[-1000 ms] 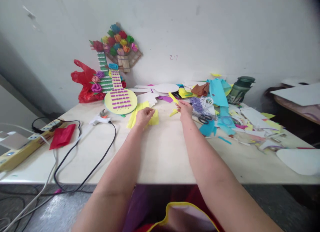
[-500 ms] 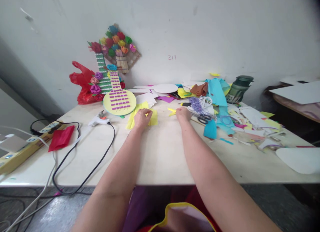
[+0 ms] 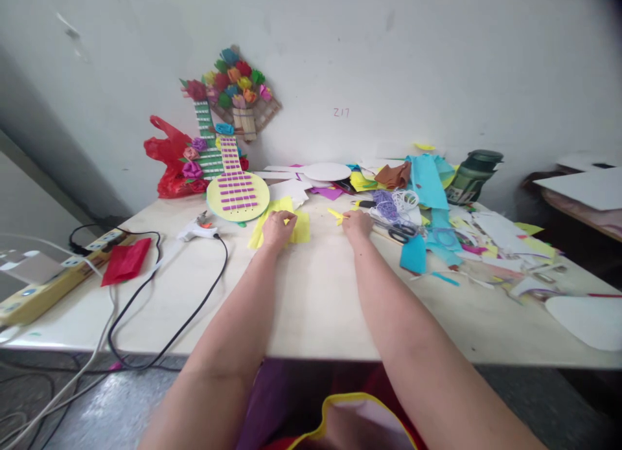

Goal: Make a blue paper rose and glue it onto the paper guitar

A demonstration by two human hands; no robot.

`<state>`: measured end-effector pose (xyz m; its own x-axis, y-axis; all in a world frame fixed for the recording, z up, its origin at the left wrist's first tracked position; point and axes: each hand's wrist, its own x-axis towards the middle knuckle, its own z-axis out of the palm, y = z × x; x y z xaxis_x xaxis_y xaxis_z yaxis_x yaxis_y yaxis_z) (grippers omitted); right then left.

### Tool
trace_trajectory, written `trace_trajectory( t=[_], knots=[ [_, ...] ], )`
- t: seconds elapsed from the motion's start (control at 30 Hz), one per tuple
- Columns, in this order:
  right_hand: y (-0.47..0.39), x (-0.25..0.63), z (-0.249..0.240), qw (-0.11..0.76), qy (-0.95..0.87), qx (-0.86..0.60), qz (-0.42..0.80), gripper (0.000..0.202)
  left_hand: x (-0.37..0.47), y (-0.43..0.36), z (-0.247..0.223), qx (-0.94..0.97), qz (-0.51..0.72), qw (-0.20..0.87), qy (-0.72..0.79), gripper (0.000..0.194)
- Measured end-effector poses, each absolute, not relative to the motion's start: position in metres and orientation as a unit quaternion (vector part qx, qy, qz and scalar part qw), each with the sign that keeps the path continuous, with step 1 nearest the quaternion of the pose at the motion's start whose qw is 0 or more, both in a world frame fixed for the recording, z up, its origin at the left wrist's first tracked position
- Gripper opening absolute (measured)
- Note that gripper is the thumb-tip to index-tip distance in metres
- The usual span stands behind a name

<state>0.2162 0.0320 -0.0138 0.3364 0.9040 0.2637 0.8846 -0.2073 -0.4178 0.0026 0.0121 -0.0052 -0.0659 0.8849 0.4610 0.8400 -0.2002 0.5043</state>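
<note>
My left hand (image 3: pixel 278 229) rests over a yellow crepe paper sheet (image 3: pixel 302 230) on the table, its fingers curled and closed at the paper; the fingertips are partly hidden. Farther right, my right hand (image 3: pixel 357 224) is closed, pinching a small yellow paper piece (image 3: pixel 335 213) that sticks out leftward from the fingers. Scissors (image 3: pixel 402 233) lie just beyond that hand, beside purple and white yarn (image 3: pixel 387 204). Behind the left hand leans a yellow round-bodied paper instrument (image 3: pixel 238 197) with purple strips.
A white glue gun (image 3: pixel 197 228) with a black cable, a red paper packet (image 3: pixel 126 261) and a yellow power strip (image 3: pixel 43 294) are at left. Paper scraps (image 3: pixel 495 236) and a green bottle (image 3: pixel 473 177) occupy the right. Flower crafts (image 3: pixel 233 81) stand against the wall.
The whole view has shifted slightly, so the table things sit farther right. The yellow piece in my right hand has changed its angle a little. My left hand stays on the yellow sheet.
</note>
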Motion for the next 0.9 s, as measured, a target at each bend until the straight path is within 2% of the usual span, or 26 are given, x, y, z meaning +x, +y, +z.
trace_trajectory(
  t=[0.17,0.53,0.9],
  knots=[
    [0.035,0.215,-0.016,0.245,-0.583,-0.775,0.003,0.031,0.0,0.012,-0.006,0.672,0.375,0.022,0.638,0.018],
    [0.03,0.211,-0.017,0.287,-0.585,-0.758,-0.032,0.026,-0.009,0.019,-0.011,0.684,0.361,-0.004,0.633,0.016],
    [0.031,0.195,-0.012,0.309,-0.661,-0.683,-0.029,0.029,-0.021,0.016,0.0,0.531,0.444,0.049,0.721,0.025]
  ],
)
